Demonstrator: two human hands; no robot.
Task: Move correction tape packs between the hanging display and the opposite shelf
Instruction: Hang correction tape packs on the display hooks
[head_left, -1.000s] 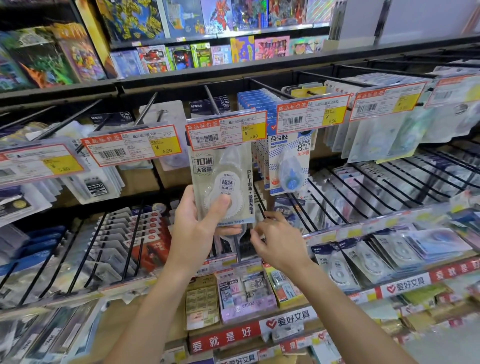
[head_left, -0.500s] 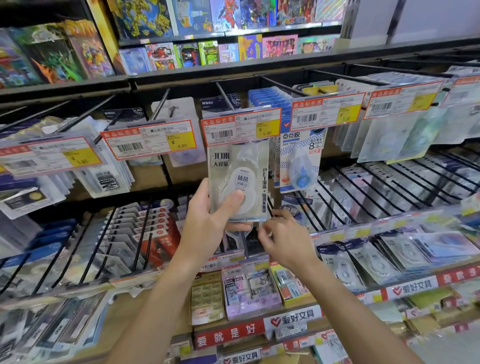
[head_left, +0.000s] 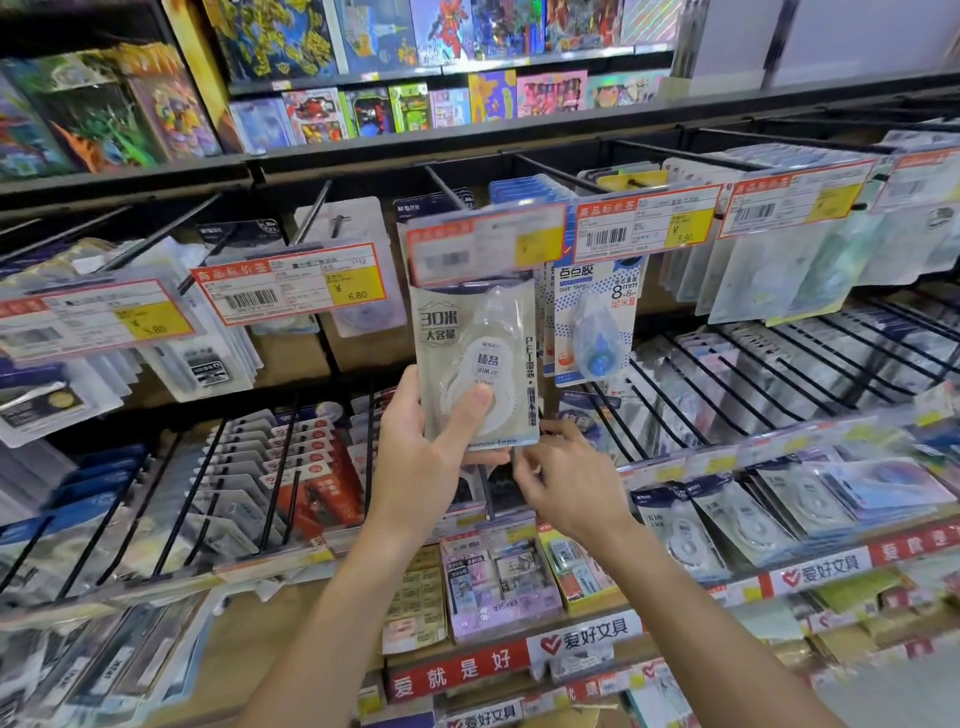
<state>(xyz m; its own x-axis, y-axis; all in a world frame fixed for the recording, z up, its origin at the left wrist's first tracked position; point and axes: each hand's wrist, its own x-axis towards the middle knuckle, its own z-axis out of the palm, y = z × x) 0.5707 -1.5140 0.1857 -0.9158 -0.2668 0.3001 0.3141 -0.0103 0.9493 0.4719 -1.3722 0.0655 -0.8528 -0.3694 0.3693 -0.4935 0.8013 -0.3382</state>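
Observation:
My left hand (head_left: 421, 462) grips a pale correction tape pack (head_left: 478, 338) by its lower part, with the thumb across the front over the white dispenser. The pack stands upright in front of the hanging display. Its top edge is hidden behind a blurred price tag (head_left: 483, 244) at the end of a black hook. My right hand (head_left: 566, 483) is just below and right of the pack, fingers loosely bent, fingertips at the pack's lower right corner. It holds nothing that I can see.
A blue dot tape pack (head_left: 595, 322) hangs immediately to the right. More packs hang on neighbouring hooks (head_left: 358, 270) on both sides. Rows of black hooks (head_left: 779, 384) jut out below. Boxes of erasers (head_left: 498, 587) fill the lower shelf, and toy boxes (head_left: 363, 109) line the top shelf.
The pack stays in my left hand under the same price tag, which now looks blurred. My right hand keeps its place at the pack's lower corner. The view has drifted slightly.

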